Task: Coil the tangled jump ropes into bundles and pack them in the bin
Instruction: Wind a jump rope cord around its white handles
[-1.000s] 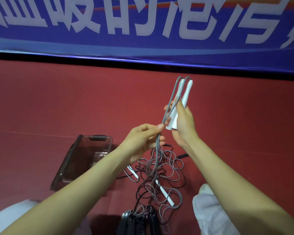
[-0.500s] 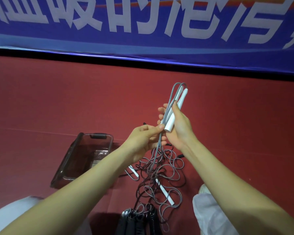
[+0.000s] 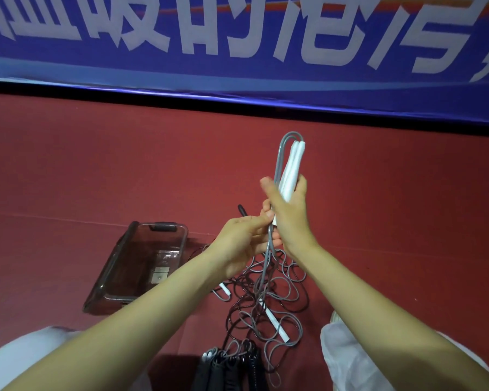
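Observation:
My right hand (image 3: 290, 218) grips two white handles (image 3: 292, 167) of a grey jump rope, upright, with a grey loop (image 3: 283, 148) folded over their tops. My left hand (image 3: 244, 241) pinches the grey cord (image 3: 268, 258) just below the handles. From there the cord hangs down into a tangled pile of grey and dark ropes (image 3: 268, 303) on the red floor. A clear dark-tinted bin (image 3: 116, 263) stands on the floor to the left of the pile.
Loose white handles (image 3: 277, 325) lie in the tangle. Black coiled ropes with handles (image 3: 229, 365) sit at the bottom centre. My knees in white trousers (image 3: 347, 356) flank the pile. A blue banner (image 3: 237, 38) runs along the far edge of the red floor.
My right hand has come lower with the handles and my left hand has slid up the cord, so both hands now meet. The loop over the handle tops looks tighter.

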### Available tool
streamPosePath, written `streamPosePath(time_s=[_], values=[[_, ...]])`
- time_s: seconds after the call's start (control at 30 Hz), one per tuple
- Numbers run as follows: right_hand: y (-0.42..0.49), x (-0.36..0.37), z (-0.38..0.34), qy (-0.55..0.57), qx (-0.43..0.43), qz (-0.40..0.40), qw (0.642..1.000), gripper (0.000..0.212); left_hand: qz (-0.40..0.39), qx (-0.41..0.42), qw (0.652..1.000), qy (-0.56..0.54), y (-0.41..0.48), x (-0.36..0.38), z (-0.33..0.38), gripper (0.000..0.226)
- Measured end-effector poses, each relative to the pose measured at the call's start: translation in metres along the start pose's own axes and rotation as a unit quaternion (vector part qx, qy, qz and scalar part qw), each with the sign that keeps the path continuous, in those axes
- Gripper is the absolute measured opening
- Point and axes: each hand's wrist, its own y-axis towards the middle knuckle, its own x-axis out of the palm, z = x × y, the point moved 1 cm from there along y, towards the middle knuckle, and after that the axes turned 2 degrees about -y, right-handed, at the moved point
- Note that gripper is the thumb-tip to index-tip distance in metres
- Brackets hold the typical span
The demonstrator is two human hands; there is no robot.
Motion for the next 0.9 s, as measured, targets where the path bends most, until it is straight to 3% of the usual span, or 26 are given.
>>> streamPosePath(time_s=[0.1, 0.2, 0.23, 0.3, 0.43, 0.6, 0.9], values=[[0.001, -0.004, 0.005, -0.064, -0.005, -0.012, 0.998, 0.024, -0.009, -0.005, 0.999, 0.042, -0.002, -0.001, 0.002, 0.017], [0.006, -0.007, 0.002, -0.124, -0.032, -0.035, 0.991, 0.035, -0.01, 0.009, 0.967, 0.253, -0.004, -0.007, 0.02, 0.01], [0.007, -0.008, 0.0, -0.154, -0.043, -0.052, 0.986, 0.041, 0.005, 0.033, 0.954, 0.297, -0.002, -0.01, 0.027, 0.024], [0.004, -0.011, -0.002, -0.226, -0.048, -0.098, 0.968, 0.051, 0.042, 0.103, 0.96, 0.258, 0.0, -0.017, 0.044, 0.037], [-0.007, -0.011, -0.001, -0.311, -0.049, -0.181, 0.932, 0.054, 0.037, 0.207, 0.965, 0.154, 0.0, -0.022, 0.061, 0.011], [-0.008, -0.014, 0.0, -0.358, -0.045, -0.22, 0.906, 0.06, 0.092, 0.252, 0.95, 0.158, 0.001, -0.031, 0.062, 0.012], [-0.01, -0.012, -0.001, -0.417, -0.054, -0.263, 0.869, 0.055, 0.174, 0.285, 0.903, 0.271, 0.001, -0.047, 0.078, 0.012]])
